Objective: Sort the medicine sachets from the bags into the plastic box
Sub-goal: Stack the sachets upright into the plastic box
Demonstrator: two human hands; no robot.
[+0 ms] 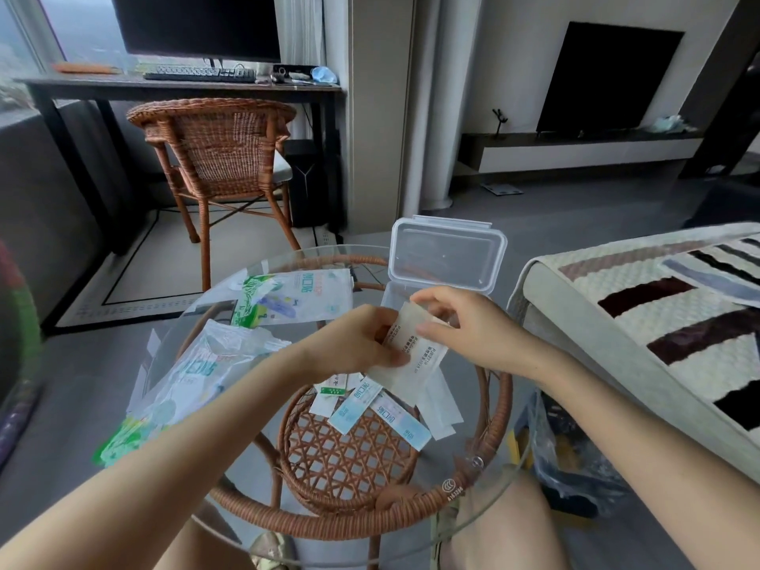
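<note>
Over the middle of the round glass table [489, 524], both hands hold a small stack of white medicine sachets [411, 364]. My left hand [353, 343] grips the stack's left side, and my right hand [464, 327] pinches its upper end. Just behind my hands stands the clear plastic box [390, 296] with its lid [446, 257] tilted up and open. Several loose sachets [374, 409], white and light blue, lie on the glass below the held stack. Two printed plastic bags lie to the left, one near [197, 372] and one farther back [296, 298].
A wicker frame [349, 524] shows under the glass top. A sofa with a patterned cover [658, 322] borders the table on the right. A rattan chair [218, 158] and a desk with a monitor stand behind. A dark bag [567, 458] sits on the floor at the right.
</note>
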